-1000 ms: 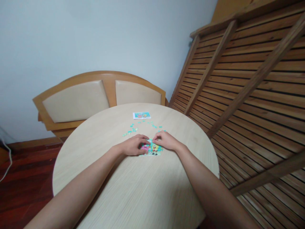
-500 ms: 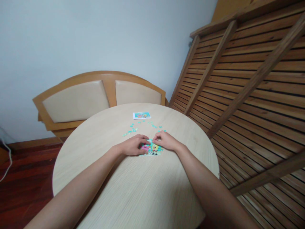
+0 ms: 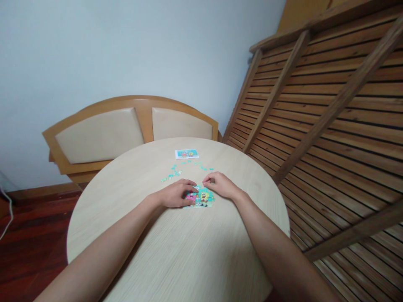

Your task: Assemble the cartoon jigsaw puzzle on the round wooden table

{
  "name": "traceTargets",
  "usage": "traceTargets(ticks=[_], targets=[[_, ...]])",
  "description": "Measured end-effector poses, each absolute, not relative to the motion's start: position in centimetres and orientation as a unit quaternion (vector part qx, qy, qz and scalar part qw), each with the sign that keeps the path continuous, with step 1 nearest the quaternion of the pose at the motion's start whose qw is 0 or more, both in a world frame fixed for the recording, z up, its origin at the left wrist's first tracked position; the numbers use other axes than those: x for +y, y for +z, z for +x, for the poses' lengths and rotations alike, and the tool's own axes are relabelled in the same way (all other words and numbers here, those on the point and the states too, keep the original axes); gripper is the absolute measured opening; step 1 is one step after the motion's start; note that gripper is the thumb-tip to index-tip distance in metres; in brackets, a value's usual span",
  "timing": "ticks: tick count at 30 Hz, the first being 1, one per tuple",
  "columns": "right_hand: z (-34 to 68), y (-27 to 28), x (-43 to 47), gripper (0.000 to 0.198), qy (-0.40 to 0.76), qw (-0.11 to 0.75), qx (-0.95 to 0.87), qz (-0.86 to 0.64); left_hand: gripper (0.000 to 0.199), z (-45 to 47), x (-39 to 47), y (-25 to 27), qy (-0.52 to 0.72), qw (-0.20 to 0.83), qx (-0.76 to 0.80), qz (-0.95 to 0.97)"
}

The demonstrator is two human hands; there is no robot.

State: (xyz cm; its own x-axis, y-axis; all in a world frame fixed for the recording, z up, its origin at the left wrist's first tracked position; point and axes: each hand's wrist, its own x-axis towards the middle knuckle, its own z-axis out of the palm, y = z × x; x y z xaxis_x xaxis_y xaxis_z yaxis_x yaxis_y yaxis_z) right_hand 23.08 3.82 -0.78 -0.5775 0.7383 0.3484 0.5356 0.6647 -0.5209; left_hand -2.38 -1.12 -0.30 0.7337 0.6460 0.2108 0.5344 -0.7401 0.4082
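While both hands lie on the flat glossy puzzle (image 3: 201, 198) mid-table, left hand (image 3: 174, 194) and right hand (image 3: 222, 186) pinch its far edge, fingers curled; the round pale woodgrain table (image 3: 189, 251) lies bare nearer.

Bare forearms, no sleeves, left hand (image 3: 174, 195) and right hand (image 3: 220, 186) ringless

small colourful cartoon puzzle (image 3: 201, 198), partly assembled, lies flat mid-table, with teal loose pieces (image 3: 172, 173) beyond.
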Motion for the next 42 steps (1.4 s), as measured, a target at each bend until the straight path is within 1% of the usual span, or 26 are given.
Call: traceTargets(ticks=[3,4,8,11,16,22,27,32,38,42], targets=[[24.9,-1.0,4.9,0.016,0.150,0.328,-0.819,-0.447,0.047,-2.4,-1.1,-0.2,0.173,0.163,0.319,0.917],[25.7,-1.2,5.4,0.018,0.141,0.332,-0.800,-0.480,0.047,-2.3,-1.2,-0.1,0.170,0.163,0.318,0.918],[27.8,-2.4,6.9,0.022,0.122,0.309,-0.760,-0.559,0.046,-2.3,-1.3,0.1,0.167,0.162,0.318,0.919],[28.2,-3.1,7.4,0.023,0.126,0.290,-0.762,-0.566,0.046,-2.2,-1.3,0.1,0.170,0.165,0.320,0.917],[27.5,-3.2,7.0,0.033,0.088,0.256,-0.785,-0.557,0.047,-2.2,-1.2,0.0,0.169,0.165,0.322,0.917],[27.5,-2.8,6.4,0.030,0.063,0.218,-0.774,-0.591,0.047,-2.2,-1.2,0.0,0.170,0.161,0.320,0.918],[28.2,-2.6,6.6,0.022,0.039,0.221,-0.750,-0.622,0.046,-2.2,-1.2,0.1,0.166,0.158,0.319,0.919],[28.4,-2.8,7.0,0.016,0.065,0.226,-0.754,-0.614,0.046,-2.2,-1.3,0.2,0.168,0.159,0.319,0.919],[28.5,-3.1,7.2,0.018,0.064,0.227,-0.760,-0.605,0.046,-2.3,-1.2,-0.1,0.174,0.156,0.321,0.918],[28.6,-3.1,7.3,0.016,0.058,0.211,-0.766,-0.604,0.046,-2.2,-1.0,-0.5,0.164,0.145,0.333,0.917]])
